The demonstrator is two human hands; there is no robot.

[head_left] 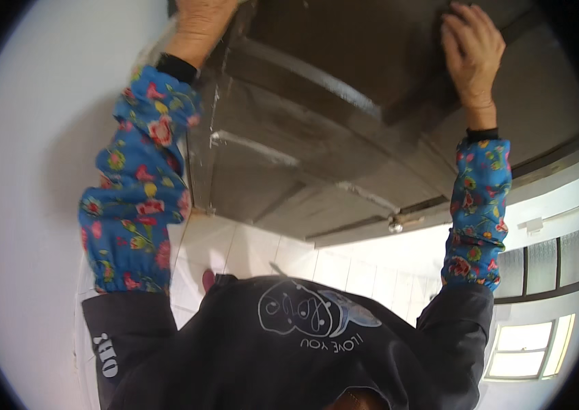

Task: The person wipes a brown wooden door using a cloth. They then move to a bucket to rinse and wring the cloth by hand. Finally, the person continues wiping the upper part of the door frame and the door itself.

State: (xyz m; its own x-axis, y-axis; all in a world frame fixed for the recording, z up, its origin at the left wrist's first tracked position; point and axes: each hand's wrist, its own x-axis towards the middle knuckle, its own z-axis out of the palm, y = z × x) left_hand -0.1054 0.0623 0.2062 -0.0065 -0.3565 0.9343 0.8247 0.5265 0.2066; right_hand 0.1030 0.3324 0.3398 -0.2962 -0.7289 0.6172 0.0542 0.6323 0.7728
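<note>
In front of me stands a dark brown panelled door with pale, whitish streaks along its mouldings. My left hand reaches up to the door's left edge at the top of the view, where its fingers are cut off by the frame. Higher on the right side, my right hand lies against the dark panel with its fingers loosely bent and a little apart. No object shows in that hand, though the shadow beneath its fingertips is too dark to read. Near the door's lower right is a small shiny metal knob.
A white wall runs close along my left. Pale floor tiles lie below the door, with a reddish shoe on them. At the right are a dark-framed glass panel and a bright window.
</note>
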